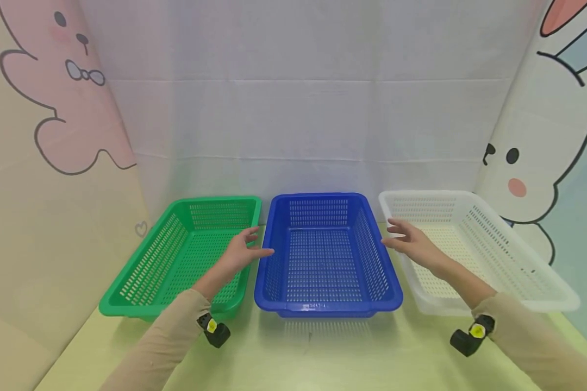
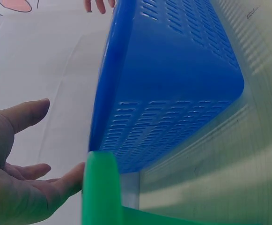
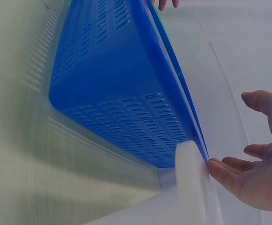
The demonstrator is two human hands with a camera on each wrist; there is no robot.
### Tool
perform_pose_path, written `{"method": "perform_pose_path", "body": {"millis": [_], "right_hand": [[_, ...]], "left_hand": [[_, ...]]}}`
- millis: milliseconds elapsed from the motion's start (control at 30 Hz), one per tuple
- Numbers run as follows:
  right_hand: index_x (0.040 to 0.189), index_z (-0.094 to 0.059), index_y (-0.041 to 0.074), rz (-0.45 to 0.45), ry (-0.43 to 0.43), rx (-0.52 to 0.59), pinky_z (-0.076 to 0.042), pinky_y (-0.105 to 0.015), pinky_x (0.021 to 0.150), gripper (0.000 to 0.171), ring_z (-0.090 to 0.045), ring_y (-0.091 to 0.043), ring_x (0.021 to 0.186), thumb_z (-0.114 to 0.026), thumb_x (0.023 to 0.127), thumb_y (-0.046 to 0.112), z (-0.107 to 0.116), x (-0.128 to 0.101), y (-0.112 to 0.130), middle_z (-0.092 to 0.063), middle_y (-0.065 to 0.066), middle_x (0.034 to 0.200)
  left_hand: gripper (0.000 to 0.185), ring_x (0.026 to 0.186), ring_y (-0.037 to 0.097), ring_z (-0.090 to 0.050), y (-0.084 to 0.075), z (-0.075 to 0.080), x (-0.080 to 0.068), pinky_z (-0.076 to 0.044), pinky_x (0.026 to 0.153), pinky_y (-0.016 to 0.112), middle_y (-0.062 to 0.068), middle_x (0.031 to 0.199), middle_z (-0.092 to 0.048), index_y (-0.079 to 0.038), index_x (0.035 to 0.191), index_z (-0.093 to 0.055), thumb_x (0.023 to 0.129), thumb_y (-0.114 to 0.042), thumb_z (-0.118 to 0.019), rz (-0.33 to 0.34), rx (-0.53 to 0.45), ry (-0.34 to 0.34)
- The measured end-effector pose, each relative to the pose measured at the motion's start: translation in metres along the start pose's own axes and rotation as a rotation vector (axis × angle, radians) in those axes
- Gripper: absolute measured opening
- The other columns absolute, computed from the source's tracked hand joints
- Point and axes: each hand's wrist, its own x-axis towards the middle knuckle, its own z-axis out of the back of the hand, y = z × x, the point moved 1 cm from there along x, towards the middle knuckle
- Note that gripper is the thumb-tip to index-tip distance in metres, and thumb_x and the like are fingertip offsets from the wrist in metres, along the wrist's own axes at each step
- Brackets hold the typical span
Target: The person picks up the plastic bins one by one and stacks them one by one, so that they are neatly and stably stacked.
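While both hands flank the blue basket [image 1: 325,255], left hand [image 1: 239,252] fingers spread, right hand [image 1: 411,241] fingers spread

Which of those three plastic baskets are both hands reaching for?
The blue perforated plastic basket in the middle: the left hand and right hand flank its side rims, while the green basket and white basket sit outside them.

Glossy perforated plastic blue basket [image 1: 325,255], creased cloth backdrop [image 1: 293,108].

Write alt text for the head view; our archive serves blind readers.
Two open hands, the left hand and right hand, reach toward either side of an empty blue basket. It sits between a green basket and a white basket on a pale tabletop.
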Motion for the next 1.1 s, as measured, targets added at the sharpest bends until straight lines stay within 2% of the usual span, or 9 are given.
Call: {"method": "perform_pose_path", "body": {"millis": [233, 400, 500, 767, 900, 1100], "right_hand": [[0.141, -0.014, -0.007, -0.049, 0.014, -0.012, -0.035, -0.056, 0.096, 0.074, -0.035, -0.047, 0.122, -0.056, 0.089, 0.026, -0.009, 0.000, -0.001, -0.027, -0.033, 0.137], [0.140, -0.014, -0.010, -0.067, 0.036, 0.018, -0.037, -0.052, 0.097, 0.074, -0.033, -0.047, 0.123, -0.057, 0.089, 0.023, -0.014, 0.000, 0.000, -0.026, -0.035, 0.137], [0.138, -0.014, -0.014, -0.068, 0.039, 0.046, -0.039, -0.049, 0.095, 0.071, -0.034, -0.047, 0.123, -0.057, 0.088, 0.015, -0.015, 0.000, 0.001, -0.028, -0.036, 0.136], [0.135, -0.018, -0.018, -0.105, 0.079, 0.041, -0.038, -0.050, 0.096, 0.067, -0.037, -0.046, 0.121, -0.057, 0.083, 0.001, -0.017, 0.004, 0.000, -0.031, -0.035, 0.135], [0.134, -0.025, -0.017, -0.154, 0.053, 0.069, -0.038, -0.048, 0.097, 0.066, -0.041, -0.042, 0.120, -0.060, 0.082, 0.005, -0.014, 0.005, -0.004, -0.036, -0.032, 0.133], [0.133, -0.030, -0.015, -0.232, 0.042, 0.212, -0.039, -0.040, 0.098, 0.061, -0.049, -0.033, 0.116, -0.060, 0.084, 0.006, -0.011, 0.007, -0.009, -0.039, -0.030, 0.132]], "left_hand": [[0.075, 0.125, 0.040, -0.036, 0.002, -0.006, 0.000, -0.043, 0.093, 0.045, 0.025, 0.143, -0.025, -0.003, 0.142, -0.023, 0.083, -0.017, -0.066, 0.022, -0.012, 0.016], [0.073, 0.122, 0.039, -0.040, 0.002, -0.006, 0.001, -0.040, 0.095, 0.047, 0.025, 0.140, -0.033, -0.003, 0.143, -0.021, 0.085, -0.023, -0.062, 0.069, 0.007, 0.076], [0.072, 0.122, 0.037, -0.041, 0.004, -0.006, 0.002, -0.039, 0.097, 0.046, 0.025, 0.139, -0.035, -0.001, 0.142, -0.021, 0.086, -0.021, -0.062, 0.077, 0.007, 0.098], [0.067, 0.119, 0.039, -0.044, 0.007, -0.006, 0.000, -0.039, 0.096, 0.047, 0.027, 0.133, -0.041, 0.005, 0.138, -0.028, 0.080, 0.002, -0.062, 0.057, 0.035, 0.055], [0.066, 0.120, 0.038, -0.043, 0.009, -0.006, 0.001, -0.038, 0.097, 0.048, 0.025, 0.132, -0.043, 0.006, 0.136, -0.032, 0.078, 0.004, -0.064, 0.059, 0.019, 0.021], [0.063, 0.120, 0.036, -0.044, 0.011, -0.006, 0.003, -0.040, 0.097, 0.044, 0.023, 0.131, -0.046, 0.006, 0.133, -0.038, 0.076, 0.003, -0.065, 0.103, -0.070, 0.000]]}}
